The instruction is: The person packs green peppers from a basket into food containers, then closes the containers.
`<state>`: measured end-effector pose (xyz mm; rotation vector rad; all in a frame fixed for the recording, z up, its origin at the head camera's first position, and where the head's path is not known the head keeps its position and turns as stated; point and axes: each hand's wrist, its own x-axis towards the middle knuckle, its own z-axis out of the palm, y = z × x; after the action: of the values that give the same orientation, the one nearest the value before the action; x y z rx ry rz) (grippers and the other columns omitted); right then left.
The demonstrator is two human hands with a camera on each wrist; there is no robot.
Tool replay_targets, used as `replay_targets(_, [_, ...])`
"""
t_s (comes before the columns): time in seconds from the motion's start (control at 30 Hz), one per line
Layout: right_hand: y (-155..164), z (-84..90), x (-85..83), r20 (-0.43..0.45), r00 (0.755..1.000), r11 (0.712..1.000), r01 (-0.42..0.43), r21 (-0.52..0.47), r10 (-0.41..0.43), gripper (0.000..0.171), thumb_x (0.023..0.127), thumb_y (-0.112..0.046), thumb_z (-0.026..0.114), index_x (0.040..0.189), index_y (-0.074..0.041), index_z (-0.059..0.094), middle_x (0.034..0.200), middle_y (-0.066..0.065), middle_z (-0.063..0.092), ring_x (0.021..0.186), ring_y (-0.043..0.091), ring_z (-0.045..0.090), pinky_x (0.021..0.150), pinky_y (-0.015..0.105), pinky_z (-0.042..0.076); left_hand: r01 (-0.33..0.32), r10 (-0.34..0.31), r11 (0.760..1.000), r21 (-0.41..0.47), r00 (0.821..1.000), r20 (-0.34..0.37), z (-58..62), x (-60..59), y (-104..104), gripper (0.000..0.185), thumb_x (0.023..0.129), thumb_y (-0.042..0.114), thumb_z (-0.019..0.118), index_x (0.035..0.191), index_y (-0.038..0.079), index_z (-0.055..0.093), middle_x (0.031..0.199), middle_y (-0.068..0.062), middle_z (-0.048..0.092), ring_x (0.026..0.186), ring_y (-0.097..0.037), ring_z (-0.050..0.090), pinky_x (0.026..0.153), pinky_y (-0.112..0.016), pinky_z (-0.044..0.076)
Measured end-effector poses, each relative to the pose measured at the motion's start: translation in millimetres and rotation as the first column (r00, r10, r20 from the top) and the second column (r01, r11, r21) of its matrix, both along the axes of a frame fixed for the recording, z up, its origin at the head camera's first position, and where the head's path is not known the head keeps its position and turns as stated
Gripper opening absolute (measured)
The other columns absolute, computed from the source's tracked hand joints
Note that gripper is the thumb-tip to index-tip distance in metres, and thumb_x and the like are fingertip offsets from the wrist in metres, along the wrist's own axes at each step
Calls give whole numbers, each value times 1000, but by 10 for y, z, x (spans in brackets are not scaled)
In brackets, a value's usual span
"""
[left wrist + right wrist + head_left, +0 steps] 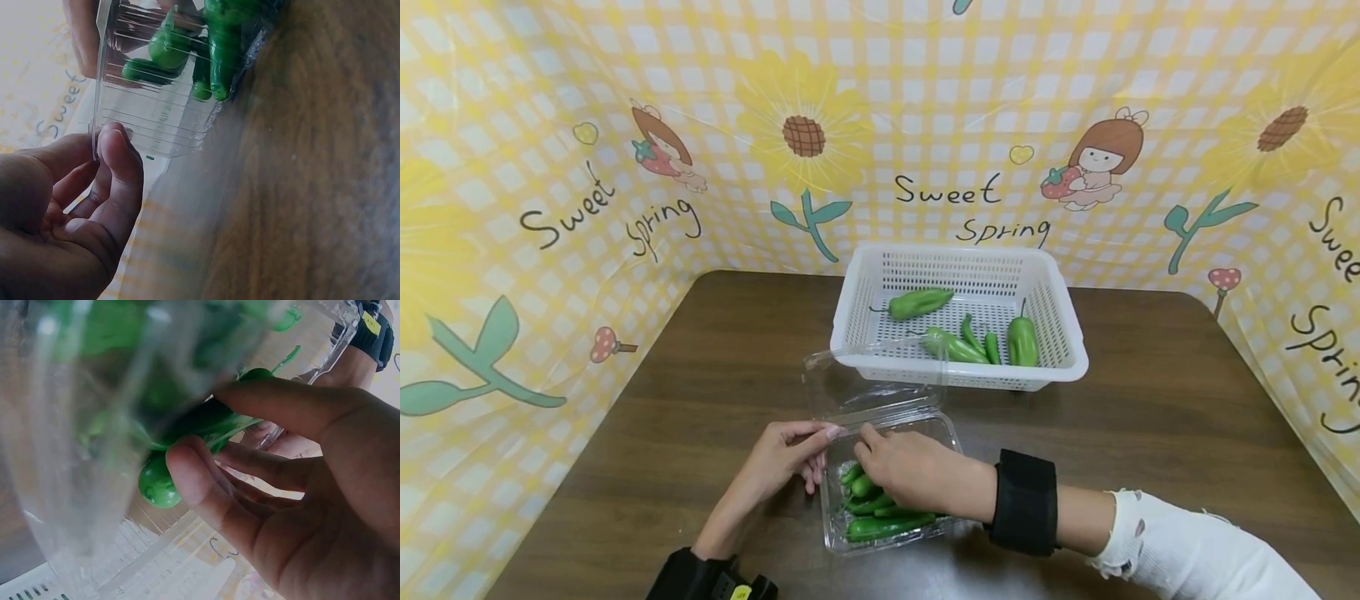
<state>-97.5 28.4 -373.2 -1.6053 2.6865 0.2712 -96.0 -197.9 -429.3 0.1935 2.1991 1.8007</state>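
Observation:
A clear plastic clamshell box (942, 427) sits on the table with its lid (880, 392) raised toward the back. Several green peppers (891, 527) lie in the box's front part. My left hand (782, 457) pinches the box's left rim between thumb and fingers; the left wrist view shows that grip on the clear rim (95, 140). Over the box reaches my right hand (917, 471), fingers pointing down inside. In the right wrist view its thumb and fingers pinch a green pepper (159, 484), which the hand hides in the head view.
Behind the box stands a white perforated basket (1071, 362) holding a few larger green peppers (1022, 337) and smaller ones. The raised lid overlaps the basket's front left corner in the head view. A yellow checked cloth (925, 100) surrounds the brown wooden table (715, 375).

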Motion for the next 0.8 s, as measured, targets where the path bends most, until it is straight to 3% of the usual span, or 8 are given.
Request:
replay_targets(0.3, [-9,-7,-1,-1,1000,1000,7,6,-7,34,85,-18,75,115,-9,63,104,1,55,68,5,52,53,14,50,15,-15,1000,2,1000,-11,2,11,-11,33,100,18,59,120,-8,66,66,-5,59,49,-11,60,45,-36,58])
replay_targets(0.8, [5,2,3,-10,1000,1000,3,8,-3,37,86,-17,74,120,-8,62,115,5,57,72,7,57,57,15,53,8,-8,1000,1,1000,-6,-12,7,-18,33,101,20,59,120,-5,67,67,-5,59,49,-11,60,45,-37,58])
